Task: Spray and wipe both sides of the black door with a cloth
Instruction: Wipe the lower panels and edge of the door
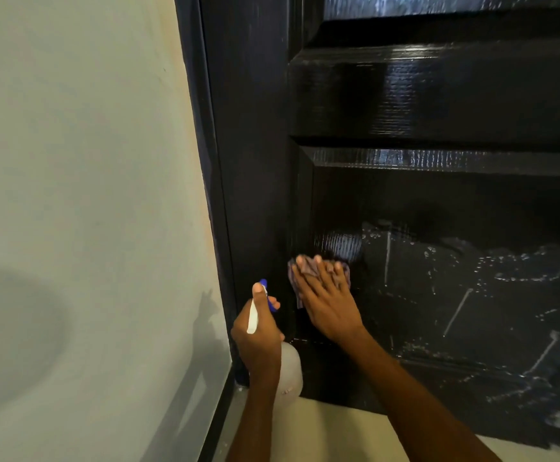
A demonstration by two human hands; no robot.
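Observation:
The black panelled door fills the right of the view, its lower panel streaked with wet spray droplets and runs. My right hand presses a purplish cloth flat against the lower left of that panel, fingers straight. My left hand grips the neck of a white spray bottle with a blue and white trigger head, held just left of the cloth near the door's edge.
A pale grey-green wall covers the left, bordered by the black door frame. Light floor shows below the door's bottom edge. My shadow falls on the wall at lower left.

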